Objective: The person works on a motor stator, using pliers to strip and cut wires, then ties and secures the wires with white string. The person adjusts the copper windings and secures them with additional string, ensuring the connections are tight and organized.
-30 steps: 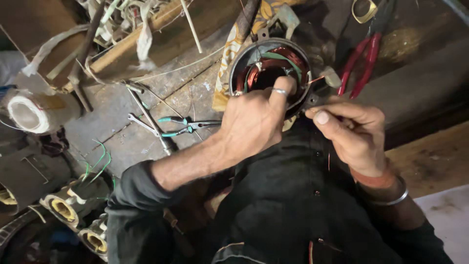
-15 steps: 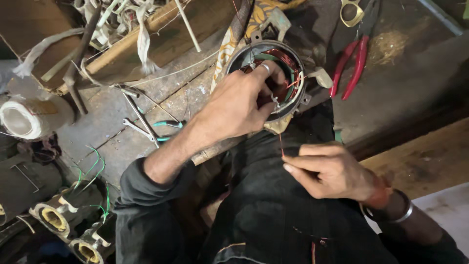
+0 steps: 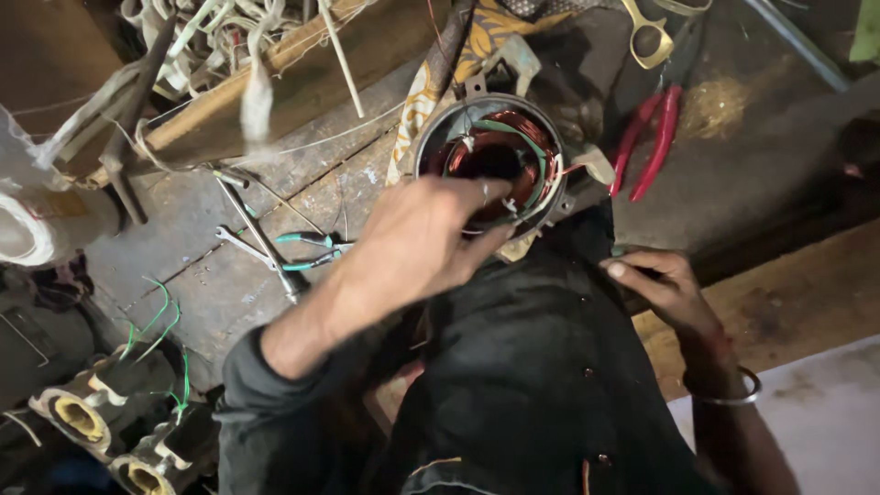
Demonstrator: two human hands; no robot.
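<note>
**On your lap: motor stator, both hands near it**

At the centre of the head view, towards 12 o'clock, sits the motor stator point(image 3: 495, 160): a round grey metal housing with copper windings inside, green sleeved leads crossing its bore. It rests at the edge of your dark-trousered lap, against the worn workbench point(image 3: 229, 275).

- Your left hand point(image 3: 417, 243) reaches in from 8 o'clock. Its fingers point(image 3: 481, 194) are bunched together and lie over the lower rim of the stator, tips at the windings. Whether they pinch a wire you cannot tell; the hand covers the contact.
- Your right hand point(image 3: 665, 284) lies at 4 o'clock of the stator, apart from it, on the dark cloth. Thumb and forefinger are drawn close together; whether anything is between them is too small to tell. A metal bangle point(image 3: 729, 394) circles that wrist.

Items around:

- Red-handled pliers point(image 3: 649, 147), at 2 o'clock of the stator, just beside it on the bench.
- Brass-coloured scissor handles point(image 3: 653, 35), at 1 o'clock, beyond the pliers.
- Green-handled pliers point(image 3: 298, 252), at 9 o'clock of your left hand, lying flat on the bench.
- Wooden plank point(image 3: 275, 69), at 10 o'clock, with white cord and sleeving heaped on it.
- Two smaller wound coils point(image 3: 101, 422) with green leads, at 8 o'clock, in the lower left corner.
- Patterned yellow cloth point(image 3: 417, 96), tucked under the stator's left side.
</note>
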